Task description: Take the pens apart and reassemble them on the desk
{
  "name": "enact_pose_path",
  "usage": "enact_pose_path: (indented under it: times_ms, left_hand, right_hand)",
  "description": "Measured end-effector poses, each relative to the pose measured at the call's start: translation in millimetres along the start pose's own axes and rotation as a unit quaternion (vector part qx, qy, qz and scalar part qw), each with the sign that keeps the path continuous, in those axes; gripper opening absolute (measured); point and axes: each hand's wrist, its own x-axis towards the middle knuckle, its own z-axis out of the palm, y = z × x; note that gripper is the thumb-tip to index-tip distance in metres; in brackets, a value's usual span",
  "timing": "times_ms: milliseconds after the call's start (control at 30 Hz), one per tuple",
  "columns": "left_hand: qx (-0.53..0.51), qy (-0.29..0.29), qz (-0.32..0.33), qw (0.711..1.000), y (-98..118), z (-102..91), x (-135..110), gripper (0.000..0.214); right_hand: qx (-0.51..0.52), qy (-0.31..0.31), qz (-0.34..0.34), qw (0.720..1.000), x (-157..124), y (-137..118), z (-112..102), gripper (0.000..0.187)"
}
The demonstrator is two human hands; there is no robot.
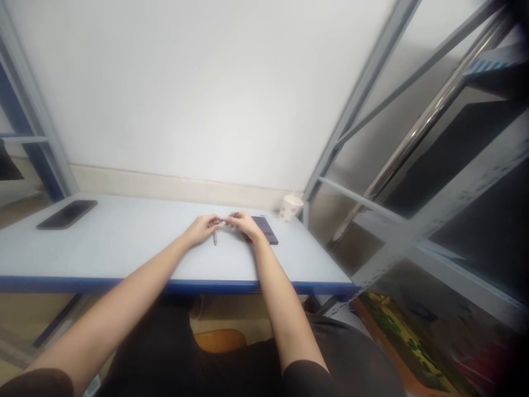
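Over the middle of the table, my left hand (202, 229) and my right hand (243, 223) almost meet at the fingertips. Both have their fingers closed in a pinch around something small and thin, too small to name. Just below the left fingertips is a short silvery piece (215, 239), like part of a pen; it seems to lie on the tabletop. Behind my right hand and wrist lies a dark flat notebook or tablet (266, 230), partly hidden by them.
A phone (68, 214) lies at the left of the white table (136, 242). A spotted cup (291, 208) stands at the back right corner. Grey metal frame posts (355, 105) rise on the right, and a white wall (198, 94) closes off the back.
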Motion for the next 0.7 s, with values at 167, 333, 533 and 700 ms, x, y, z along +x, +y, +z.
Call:
enact_pose_path:
  times_ms: [167,333,533,700]
  left_hand:
    - [-0.002,0.002,-0.002,1.000,0.4,1.2,0.2,0.031]
    - [-0.003,-0.012,-0.004,1.000,0.1,1.5,-0.2,0.028]
    - [0.002,-0.001,0.001,1.000,1.2,2.0,0.6,0.030]
    - [0.015,0.023,0.007,1.000,1.1,2.6,1.0,0.028]
  right_hand:
    - [-0.024,-0.019,-0.018,0.999,-1.4,-1.9,1.0,0.037]
    - [-0.053,-0.037,-0.019,0.998,-2.1,-3.6,-0.1,0.038]
    - [-0.079,-0.032,0.004,0.996,-2.5,-2.0,2.4,0.062]
    - [-0.085,-0.038,0.024,0.995,-2.1,-1.2,4.4,0.073]
